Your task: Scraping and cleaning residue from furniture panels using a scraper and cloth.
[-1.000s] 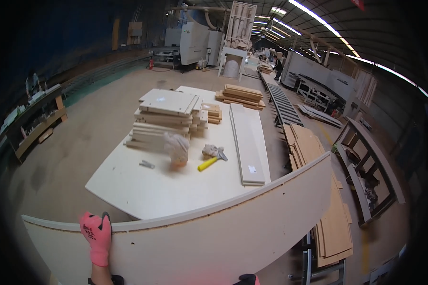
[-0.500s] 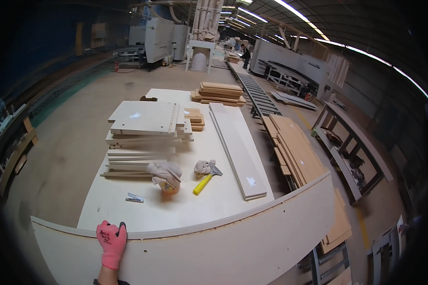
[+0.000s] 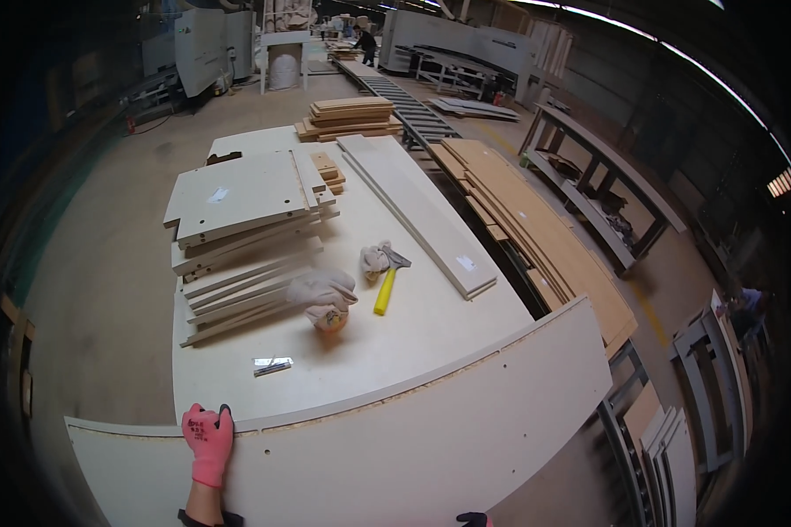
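Note:
My left hand (image 3: 209, 443), in a pink glove with dark fingertips, grips the far edge of a long white panel (image 3: 369, 457). A groove runs along that edge, and small holes dot the panel's face. Of my right hand (image 3: 475, 519) only dark glove fingertips show at the bottom edge, over the panel's near side. Beyond the panel, a scraper with a yellow handle (image 3: 385, 294) lies against a crumpled cloth (image 3: 376, 262). Another pale cloth (image 3: 321, 288) drapes over an orange-tinted container (image 3: 330, 321). A small flat clear-and-dark item (image 3: 272, 366) rests nearer my left hand.
White boards (image 3: 237, 193) are stacked at the worktable's left, with two long white boards (image 3: 413, 211) at its right. Brown boards (image 3: 536, 228) lie on a roller conveyor (image 3: 404, 110). A grey rack (image 3: 602, 189) stands farther right. A person (image 3: 365, 44) is in the distance.
The view has shifted down and to the right, so the scene appears turned. My right fingertips have come into view at the bottom. My left hand keeps its grip on the panel's edge.

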Demonstrator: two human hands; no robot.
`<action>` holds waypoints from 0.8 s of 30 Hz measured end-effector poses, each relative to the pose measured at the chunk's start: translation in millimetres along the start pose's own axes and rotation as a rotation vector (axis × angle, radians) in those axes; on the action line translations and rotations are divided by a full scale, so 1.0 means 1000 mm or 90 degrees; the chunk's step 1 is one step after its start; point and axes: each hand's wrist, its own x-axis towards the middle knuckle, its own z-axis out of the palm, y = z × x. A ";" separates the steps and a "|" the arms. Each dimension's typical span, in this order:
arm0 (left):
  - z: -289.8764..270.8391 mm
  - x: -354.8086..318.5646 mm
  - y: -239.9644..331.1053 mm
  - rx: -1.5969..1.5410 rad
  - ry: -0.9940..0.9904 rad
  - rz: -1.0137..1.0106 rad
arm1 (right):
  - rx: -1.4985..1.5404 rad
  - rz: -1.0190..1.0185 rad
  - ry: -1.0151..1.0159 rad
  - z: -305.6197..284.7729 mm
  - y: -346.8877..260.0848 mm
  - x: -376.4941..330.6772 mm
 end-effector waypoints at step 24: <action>0.082 0.007 -0.109 0.045 -0.335 -0.120 | 0.088 0.072 0.200 -0.021 0.068 0.003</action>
